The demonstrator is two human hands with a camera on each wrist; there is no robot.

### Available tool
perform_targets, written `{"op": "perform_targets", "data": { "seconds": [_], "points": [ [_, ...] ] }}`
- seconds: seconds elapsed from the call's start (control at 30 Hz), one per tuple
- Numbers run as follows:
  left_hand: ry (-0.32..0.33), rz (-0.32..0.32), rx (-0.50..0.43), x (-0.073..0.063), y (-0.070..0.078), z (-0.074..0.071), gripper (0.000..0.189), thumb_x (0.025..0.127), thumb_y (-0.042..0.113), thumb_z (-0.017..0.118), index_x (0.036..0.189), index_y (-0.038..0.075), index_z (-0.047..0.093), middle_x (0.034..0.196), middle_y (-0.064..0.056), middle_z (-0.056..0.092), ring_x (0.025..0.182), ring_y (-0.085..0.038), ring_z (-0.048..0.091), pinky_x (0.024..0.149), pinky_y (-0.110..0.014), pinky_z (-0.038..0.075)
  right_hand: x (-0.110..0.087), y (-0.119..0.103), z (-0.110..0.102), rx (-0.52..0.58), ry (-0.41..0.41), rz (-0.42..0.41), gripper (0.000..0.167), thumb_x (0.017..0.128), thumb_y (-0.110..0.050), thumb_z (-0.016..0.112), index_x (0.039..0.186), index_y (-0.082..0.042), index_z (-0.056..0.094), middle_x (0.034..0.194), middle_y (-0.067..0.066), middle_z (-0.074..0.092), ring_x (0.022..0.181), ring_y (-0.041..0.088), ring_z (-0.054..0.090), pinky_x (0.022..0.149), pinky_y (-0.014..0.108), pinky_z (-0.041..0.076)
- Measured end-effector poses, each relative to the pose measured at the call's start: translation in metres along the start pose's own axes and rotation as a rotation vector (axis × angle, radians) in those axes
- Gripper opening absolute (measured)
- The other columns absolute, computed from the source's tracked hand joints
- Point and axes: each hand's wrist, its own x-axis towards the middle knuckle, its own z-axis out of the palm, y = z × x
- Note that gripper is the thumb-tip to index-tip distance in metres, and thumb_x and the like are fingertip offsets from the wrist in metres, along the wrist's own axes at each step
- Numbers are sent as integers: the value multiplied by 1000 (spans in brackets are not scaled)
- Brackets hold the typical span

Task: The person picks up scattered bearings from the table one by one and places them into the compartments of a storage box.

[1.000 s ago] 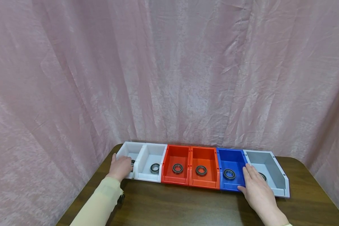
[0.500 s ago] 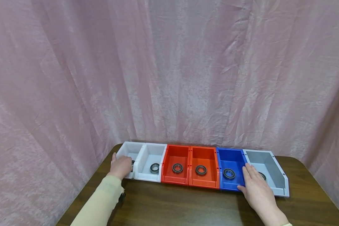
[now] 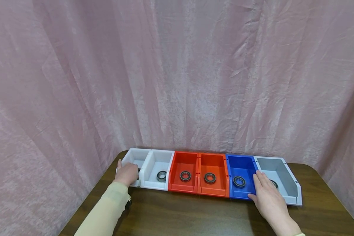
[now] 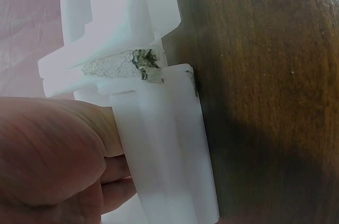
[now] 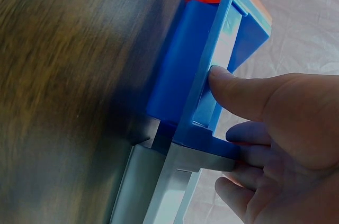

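My left hand reaches down into the leftmost white bin, beside or on a ring bearing that mostly hides behind it. The left wrist view has the fingers dipping behind the bin's front wall, so their grip is out of sight. On the divider between the blue bin and the grey bin rests my right hand, fingers fairly straight. Its thumb touches the blue bin's front lip. One bearing lies in the blue bin; another is partly covered in the grey one.
Between them stand a second white bin, a red bin and an orange-red bin, each holding one bearing. The row sits along the back of a brown wooden table. A pink curtain hangs behind.
The left hand shifts only slightly inside the leftmost bin, and the visible bit of its bearing changes a little. My right hand stays in place.
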Motion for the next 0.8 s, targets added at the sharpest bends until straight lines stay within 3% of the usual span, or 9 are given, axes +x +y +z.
{"op": "perform_targets", "data": {
  "seconds": [0.8],
  "points": [
    [-35, 17, 25, -3, 4, -9, 16, 99, -1, 67, 88, 8, 73, 91, -10, 71, 108, -37, 67, 124, -83, 12, 0, -2, -1, -10, -24, 15, 81, 91, -19, 92, 149, 21, 51, 157, 43, 46, 149, 60, 43, 120, 71, 38]
  ]
}}
